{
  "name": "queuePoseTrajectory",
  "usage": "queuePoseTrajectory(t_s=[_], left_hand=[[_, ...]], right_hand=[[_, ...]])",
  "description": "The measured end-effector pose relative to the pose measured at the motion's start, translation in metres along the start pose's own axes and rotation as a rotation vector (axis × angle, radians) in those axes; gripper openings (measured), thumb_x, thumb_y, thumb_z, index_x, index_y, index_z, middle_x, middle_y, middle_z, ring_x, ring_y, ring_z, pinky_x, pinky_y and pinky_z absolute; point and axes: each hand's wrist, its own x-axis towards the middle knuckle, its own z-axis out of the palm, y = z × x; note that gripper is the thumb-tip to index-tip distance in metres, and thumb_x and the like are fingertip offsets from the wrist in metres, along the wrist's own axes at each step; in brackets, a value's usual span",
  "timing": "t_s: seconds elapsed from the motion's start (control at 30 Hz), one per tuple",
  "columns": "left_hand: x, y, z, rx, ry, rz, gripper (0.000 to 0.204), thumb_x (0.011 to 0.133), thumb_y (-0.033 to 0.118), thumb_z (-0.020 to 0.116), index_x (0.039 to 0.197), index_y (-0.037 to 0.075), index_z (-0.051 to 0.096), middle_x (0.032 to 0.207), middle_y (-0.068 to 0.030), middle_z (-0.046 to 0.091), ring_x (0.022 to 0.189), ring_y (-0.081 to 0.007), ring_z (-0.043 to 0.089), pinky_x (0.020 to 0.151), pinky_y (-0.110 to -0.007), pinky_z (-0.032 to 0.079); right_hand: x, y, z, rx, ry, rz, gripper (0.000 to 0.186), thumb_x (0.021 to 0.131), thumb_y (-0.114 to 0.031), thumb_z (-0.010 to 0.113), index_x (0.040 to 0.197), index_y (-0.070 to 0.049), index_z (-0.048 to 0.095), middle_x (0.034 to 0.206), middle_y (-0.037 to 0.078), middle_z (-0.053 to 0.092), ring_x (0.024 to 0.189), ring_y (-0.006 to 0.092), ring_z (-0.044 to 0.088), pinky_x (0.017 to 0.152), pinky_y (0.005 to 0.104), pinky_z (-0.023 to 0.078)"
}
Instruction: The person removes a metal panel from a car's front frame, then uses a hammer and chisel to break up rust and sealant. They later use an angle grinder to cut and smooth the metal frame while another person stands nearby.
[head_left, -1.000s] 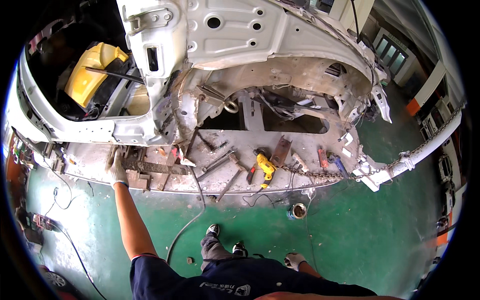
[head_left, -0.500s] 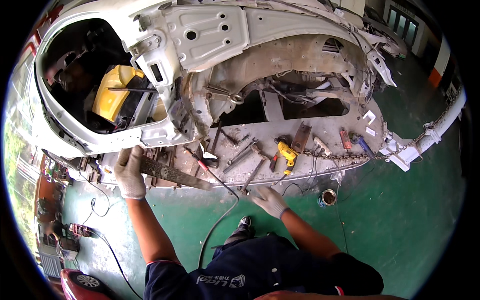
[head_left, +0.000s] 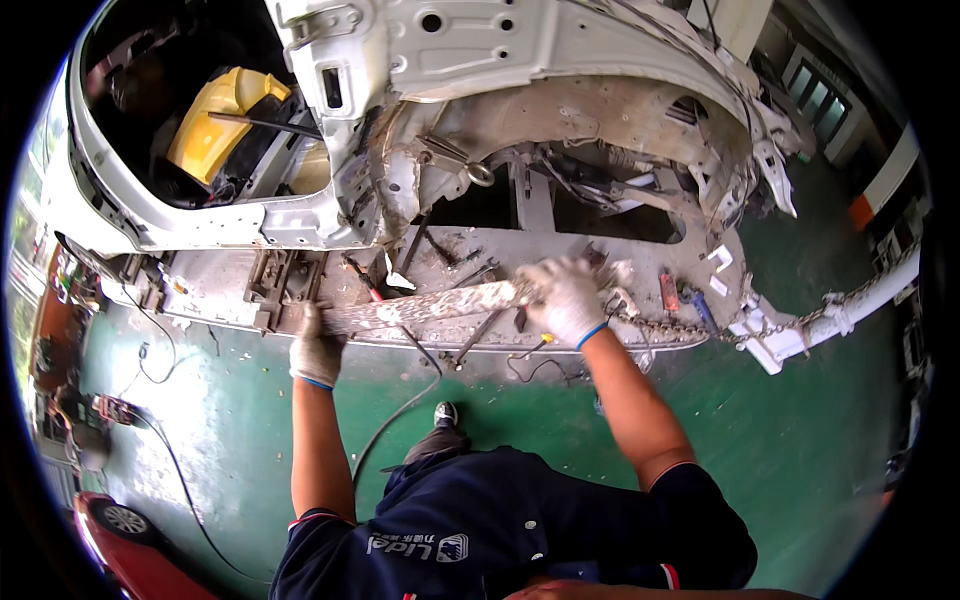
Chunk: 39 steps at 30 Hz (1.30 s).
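A long, flat, worn strip, speckled white and brown, lies crosswise in front of me above the edge of the platform; I cannot tell whether it is wood or metal. My left hand, in a whitish work glove, is closed on its left end. Closed over the right end is my gloved right hand, a little blurred. Behind the strip, a rod with a red grip lies on the platform. The right hand and strip hide most of the tools behind them.
A stripped white car body stands over the platform. A chain runs right to a white arm. Loose tools, including a red one, lie right of my right hand. A hose and cables cross the green floor.
My right hand has risen from beside the platform edge and taken hold of the strip's other end. The strip has swung up and right, and its pale face now shows. The view has shifted.
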Motion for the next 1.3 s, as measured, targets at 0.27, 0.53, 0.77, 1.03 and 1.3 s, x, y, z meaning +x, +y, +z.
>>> queuePoseTrajectory(t_s=[0.27,0.53,0.77,1.03,1.3], left_hand=[[0.118,-0.068,0.071,-0.268,-0.307,-0.116,0.021,0.105,0.016,0.059,0.125,0.009,0.059,0.109,-0.0039,0.068,0.098,-0.0177,0.069,0.08,-0.034,0.061],[0.195,-0.037,0.181,-0.707,-0.556,0.003,0.03,0.107,0.013,0.053,0.135,0.0,0.052,0.125,-0.0144,0.066,0.11,-0.0262,0.07,0.088,-0.035,0.064],[0.239,-0.053,0.212,-0.949,-0.651,-0.005,0.025,0.107,0.007,0.05,0.13,0.001,0.05,0.121,-0.0152,0.068,0.1,-0.0295,0.074,0.084,-0.038,0.067],[0.245,-0.054,0.228,-0.887,-0.707,0.112,0.027,0.108,0.012,0.05,0.13,-0.003,0.05,0.118,-0.0198,0.069,0.099,-0.0282,0.074,0.083,-0.034,0.066],[0.247,-0.057,0.23,-0.901,-0.652,0.145,0.025,0.109,0.011,0.048,0.13,-0.003,0.05,0.118,-0.0189,0.068,0.098,-0.0273,0.074,0.083,-0.033,0.066]], right_hand=[[0.129,-0.006,-0.145,-0.448,0.193,-0.252,0.05,0.074,-0.015,0.073,0.124,-0.014,0.069,0.108,0.006,0.066,0.113,0.0286,0.057,0.107,0.0463,0.04],[0.207,-0.048,-0.238,-0.75,0.242,-0.308,0.057,0.074,-0.009,0.077,0.13,-0.016,0.066,0.115,0.006,0.067,0.113,0.0294,0.059,0.105,0.0462,0.042],[0.232,-0.069,-0.263,-0.946,0.213,-0.358,0.06,0.075,-0.015,0.079,0.134,-0.021,0.066,0.118,0.005,0.069,0.111,0.0287,0.061,0.104,0.0456,0.043],[0.22,-0.081,-0.272,-1.015,0.234,-0.391,0.059,0.075,-0.014,0.08,0.133,-0.019,0.068,0.115,0.007,0.069,0.107,0.0284,0.063,0.099,0.0432,0.047],[0.219,-0.081,-0.265,-1.017,0.23,-0.447,0.06,0.075,-0.013,0.081,0.132,-0.021,0.068,0.115,0.006,0.069,0.106,0.0289,0.064,0.1,0.0449,0.047]])
